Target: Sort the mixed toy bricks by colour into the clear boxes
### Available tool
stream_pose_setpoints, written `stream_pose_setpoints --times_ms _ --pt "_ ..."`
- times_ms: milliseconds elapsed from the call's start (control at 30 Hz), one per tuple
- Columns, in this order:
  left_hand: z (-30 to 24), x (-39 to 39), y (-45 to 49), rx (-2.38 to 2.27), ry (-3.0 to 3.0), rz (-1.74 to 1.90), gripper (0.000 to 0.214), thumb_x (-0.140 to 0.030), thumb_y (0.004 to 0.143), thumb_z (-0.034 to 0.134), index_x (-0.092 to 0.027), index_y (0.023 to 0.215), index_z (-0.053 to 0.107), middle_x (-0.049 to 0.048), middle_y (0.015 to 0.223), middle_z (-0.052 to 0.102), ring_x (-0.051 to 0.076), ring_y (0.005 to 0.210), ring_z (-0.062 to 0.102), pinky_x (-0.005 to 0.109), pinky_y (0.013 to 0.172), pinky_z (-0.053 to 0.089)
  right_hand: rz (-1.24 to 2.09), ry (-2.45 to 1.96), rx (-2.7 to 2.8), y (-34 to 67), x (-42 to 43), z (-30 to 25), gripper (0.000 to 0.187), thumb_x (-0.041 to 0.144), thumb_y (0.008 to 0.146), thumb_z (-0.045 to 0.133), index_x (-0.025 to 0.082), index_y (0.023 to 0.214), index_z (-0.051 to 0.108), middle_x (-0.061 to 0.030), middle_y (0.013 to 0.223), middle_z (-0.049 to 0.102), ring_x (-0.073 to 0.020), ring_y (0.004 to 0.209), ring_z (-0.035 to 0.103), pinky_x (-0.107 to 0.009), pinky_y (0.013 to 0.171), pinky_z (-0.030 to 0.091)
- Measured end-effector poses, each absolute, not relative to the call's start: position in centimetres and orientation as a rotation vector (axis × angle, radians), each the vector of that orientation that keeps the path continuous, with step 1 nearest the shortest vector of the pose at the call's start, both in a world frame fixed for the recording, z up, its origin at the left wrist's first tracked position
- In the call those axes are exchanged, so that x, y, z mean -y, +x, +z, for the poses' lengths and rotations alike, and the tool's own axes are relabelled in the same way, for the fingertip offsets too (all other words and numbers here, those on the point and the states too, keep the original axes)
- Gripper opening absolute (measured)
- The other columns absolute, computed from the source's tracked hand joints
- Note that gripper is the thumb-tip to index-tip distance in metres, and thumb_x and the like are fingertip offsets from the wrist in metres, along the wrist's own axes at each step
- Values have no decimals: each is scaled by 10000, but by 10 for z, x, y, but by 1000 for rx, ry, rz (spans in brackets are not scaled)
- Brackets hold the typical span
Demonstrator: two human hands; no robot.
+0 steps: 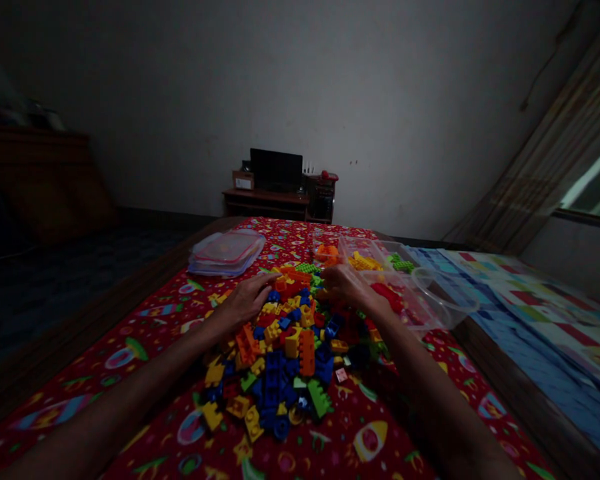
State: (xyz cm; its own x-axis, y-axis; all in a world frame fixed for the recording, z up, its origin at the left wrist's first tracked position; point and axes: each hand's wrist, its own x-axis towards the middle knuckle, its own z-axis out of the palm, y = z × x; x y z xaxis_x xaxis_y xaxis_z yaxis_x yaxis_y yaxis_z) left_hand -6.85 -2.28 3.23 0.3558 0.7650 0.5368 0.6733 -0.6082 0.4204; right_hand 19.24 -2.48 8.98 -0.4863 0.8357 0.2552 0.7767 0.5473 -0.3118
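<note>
A heap of toy building bricks (275, 373) in yellow, blue, orange, red and green lies spread over a red patterned tablecloth (145, 373). At the heap's far left edge is my left hand (245, 299), its fingers stretched out over orange and red bricks (293, 283). Nothing shows in its grasp. My right hand (347, 285) reaches to the far right side of the heap, close to green bricks (316, 280) and the clear containers. Dim light and blur hide its fingertips, so any brick in them cannot be made out.
Right of the heap, clear plastic containers (433, 313) hold sorted bricks: orange (327, 253), yellow (364, 261), green (400, 263) and red (387, 297). Stacked plastic lids (226, 253) lie at the far left. A bed (545, 300) adjoins the right side; a monitor (276, 170) stands beyond.
</note>
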Motion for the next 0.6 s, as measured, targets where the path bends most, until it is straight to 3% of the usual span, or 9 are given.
stream_pose_setpoints --times_ms 233,433,600 --pt "43 29 -66 -1303 2184 1185 451 -382 800 495 -153 1171 610 81 1044 705 224 924 660 349 810 539 39 -1210 2544 183 33 77 138 177 872 510 136 816 630 -14 694 556 -88 590 401 -242 561 237" --pt "49 36 -58 -1271 2224 1233 537 -318 733 582 -189 1253 552 28 896 701 178 775 660 312 748 546 -20 -994 2460 168 44 74 281 280 916 527 180 1178 543 -50 839 632 -133 731 532 -233 652 334" --pt "52 45 -49 -1165 2279 1174 517 -320 740 584 -212 1244 553 36 959 711 190 817 669 334 769 550 37 -918 2533 152 42 65 195 210 912 498 178 1086 581 -29 832 637 -106 661 504 -216 597 304"
